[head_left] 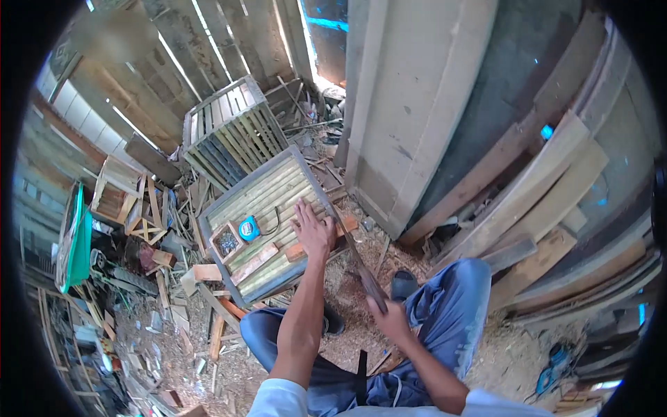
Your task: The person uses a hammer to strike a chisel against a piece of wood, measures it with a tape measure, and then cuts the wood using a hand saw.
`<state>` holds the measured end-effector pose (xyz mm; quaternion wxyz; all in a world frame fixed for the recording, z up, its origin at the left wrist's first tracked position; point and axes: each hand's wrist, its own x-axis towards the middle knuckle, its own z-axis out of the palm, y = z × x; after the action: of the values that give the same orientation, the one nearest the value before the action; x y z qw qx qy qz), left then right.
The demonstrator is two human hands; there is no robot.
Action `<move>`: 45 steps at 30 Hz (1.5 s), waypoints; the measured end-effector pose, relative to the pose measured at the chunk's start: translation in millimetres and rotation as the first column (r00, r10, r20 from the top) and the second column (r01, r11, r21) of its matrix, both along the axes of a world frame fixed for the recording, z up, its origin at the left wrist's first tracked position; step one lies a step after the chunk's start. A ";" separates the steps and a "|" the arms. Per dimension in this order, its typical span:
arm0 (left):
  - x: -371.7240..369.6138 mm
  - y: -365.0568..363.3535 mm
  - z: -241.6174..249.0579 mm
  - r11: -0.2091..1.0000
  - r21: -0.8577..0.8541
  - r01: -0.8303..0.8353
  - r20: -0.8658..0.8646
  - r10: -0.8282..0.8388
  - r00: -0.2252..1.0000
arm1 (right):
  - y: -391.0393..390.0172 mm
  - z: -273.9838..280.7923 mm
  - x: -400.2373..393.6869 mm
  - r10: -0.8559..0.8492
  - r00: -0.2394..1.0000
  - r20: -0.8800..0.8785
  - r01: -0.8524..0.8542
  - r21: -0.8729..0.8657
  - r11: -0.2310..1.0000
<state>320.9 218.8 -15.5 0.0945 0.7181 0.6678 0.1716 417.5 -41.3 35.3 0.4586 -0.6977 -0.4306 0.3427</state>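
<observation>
My left hand (312, 231) lies with its fingers spread on a slatted wooden frame (274, 182), pressing near a reddish wood piece (295, 251) at the frame's right side. My right hand (391, 321) is wrapped round the dark handle of a handsaw (369, 279), whose blade runs up along the frame's right edge. On the slats sit a blue tape measure (249, 229), a small wooden box of nails (226, 242) and a flat wood block (254, 264).
A slatted crate (233, 132) stands behind the frame. Long boards (528, 187) lean at the right, beside a large panel (417, 90). A green basin (78, 243) is at the left. Wood scraps (206, 272) and shavings cover the ground.
</observation>
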 end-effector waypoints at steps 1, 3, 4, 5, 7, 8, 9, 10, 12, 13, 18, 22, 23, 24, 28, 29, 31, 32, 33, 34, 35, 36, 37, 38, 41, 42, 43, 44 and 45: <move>0.5 0.7 -3.8 1.000 0.023 -0.008 0.002 0.007 1.000 | -19.2 -4.6 1.3 -0.004 1.000 0.020 0.004 0.010 1.000; -1.0 2.6 -1.8 0.999 0.037 -0.018 0.018 0.018 1.000 | -10.5 -8.5 0.1 -0.025 0.999 0.022 0.026 -0.056 0.998; 1.1 -1.1 -4.0 0.999 0.036 -0.018 0.027 0.017 0.999 | -6.9 -0.6 -3.7 -0.042 0.999 0.026 0.044 -0.097 0.994; 0.7 -0.5 -4.1 0.999 0.038 -0.010 0.009 0.009 1.000 | 15.7 2.9 -2.0 -0.026 0.998 0.053 0.027 -0.006 1.000; 1.9 0.0 -2.2 0.998 0.062 -0.010 0.014 0.009 1.000 | 61.1 -10.4 -3.3 -0.019 0.999 0.048 0.020 -0.014 1.000; 0.8 -2.6 -2.3 0.998 0.070 -0.012 0.011 0.011 1.000 | 61.3 -9.5 0.9 0.015 0.997 0.072 -0.010 -0.067 0.998; -0.8 -1.7 -5.3 0.998 0.068 -0.005 0.007 0.005 1.000 | 62.3 -7.4 4.2 0.045 0.995 0.089 -0.035 -0.117 0.993; -2.9 -1.5 -3.7 0.998 0.058 0.001 0.006 -0.001 1.000 | 65.6 -4.3 7.1 0.074 0.992 0.103 -0.057 -0.162 0.985; -2.2 -1.8 -2.3 0.999 0.049 -0.001 0.023 0.000 1.000 | 15.2 4.8 3.6 0.006 0.999 0.033 -0.002 -0.119 0.993; -2.3 -1.5 -5.1 0.998 0.064 -0.002 0.011 0.001 1.000 | -4.8 2.5 2.8 -0.021 1.000 -0.004 0.021 -0.066 0.998; 0.8 -2.6 -3.0 0.995 0.100 -0.028 0.035 0.025 0.999 | 32.2 -10.5 -0.4 0.018 0.992 0.129 -0.002 -0.122 0.993; -2.6 -8.7 -3.1 0.997 0.081 -0.011 0.040 0.008 0.999 | 82.7 -3.2 0.8 0.033 0.994 0.104 -0.022 -0.097 0.995; -2.5 -5.1 -0.4 0.995 0.094 -0.011 0.060 0.005 0.998 | 67.1 -3.3 -0.1 0.028 0.986 0.162 -0.019 -0.060 0.998; -1.1 -2.6 0.9 0.997 0.081 -0.017 0.046 0.013 0.999 | 37.7 -8.4 -0.3 0.028 0.987 0.159 -0.021 -0.044 0.999; 0.6 -5.0 -2.6 0.997 0.065 -0.047 -0.011 0.048 0.999 | -16.2 -9.8 -9.5 -0.003 0.991 0.131 0.011 -0.064 0.998; 0.0 -6.1 -5.8 0.996 0.080 -0.033 -0.003 0.034 0.999 | -7.5 -19.6 -11.4 -0.033 0.995 0.096 0.047 -0.148 0.988; 2.2 3.4 -7.9 0.993 0.115 -0.016 0.018 0.014 1.000 | 23.0 -28.4 -11.0 -0.012 0.993 0.121 0.031 -0.154 0.988; 2.3 7.1 -9.5 0.993 0.119 -0.021 0.033 0.017 0.999 | 28.5 -29.5 -6.1 0.012 0.990 0.143 0.012 -0.165 0.986; 2.5 9.5 -9.9 0.992 0.123 -0.026 0.049 0.020 0.999 | 27.3 -27.1 3.4 0.035 0.989 0.143 -0.011 -0.164 0.986; 2.8 10.7 -8.0 0.991 0.134 -0.025 0.062 0.017 0.998 | 27.6 -21.0 14.0 0.051 0.989 0.140 -0.029 -0.157 0.987; 2.9 8.2 -4.3 0.996 0.088 -0.025 0.016 0.024 1.000 | 28.9 -13.3 20.7 0.062 0.989 0.133 -0.043 -0.143 0.989; 1.0 5.6 -3.0 0.997 0.079 -0.018 0.025 0.016 1.000 | 25.7 1.8 22.1 0.053 0.991 0.126 -0.032 -0.163 0.986; -1.7 4.7 -1.5 0.997 0.075 -0.016 0.033 0.014 0.999 | 20.9 22.0 22.5 0.048 0.992 0.118 -0.026 -0.180 0.983; -4.4 3.4 0.1 0.997 0.073 -0.016 0.040 0.013 0.999 | 16.0 31.4 22.6 0.044 0.993 0.110 -0.023 -0.194 0.981; -6.3 8.0 -4.4 0.995 0.104 -0.008 0.056 0.002 0.998 | 8.9 0.9 14.9 0.034 0.987 0.155 -0.010 -0.156 0.988; -3.6 6.8 -5.1 0.994 0.113 -0.009 0.053 0.003 0.999 | 8.4 -1.7 9.7 0.014 0.986 0.166 0.010 -0.142 0.990; 0.4 6.8 -6.5 0.993 0.118 -0.012 0.063 0.004 0.998 | 9.9 -3.8 8.5 0.017 0.989 0.149 0.003 -0.132 0.991; 3.4 8.5 -7.5 0.993 0.120 -0.017 0.069 0.008 0.998 | 10.5 -3.1 10.3 0.017 0.989 0.144 0.002 -0.129 0.992; 2.3 7.6 -8.9 0.992 0.121 -0.020 0.071 0.012 0.997 | 10.4 -1.0 10.9 0.017 0.991 0.134 0.000 -0.126 0.992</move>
<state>323.2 226.4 -24.4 0.0727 0.7107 0.6581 0.2378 428.3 -30.9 34.3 0.3821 -0.7451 -0.4409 0.3232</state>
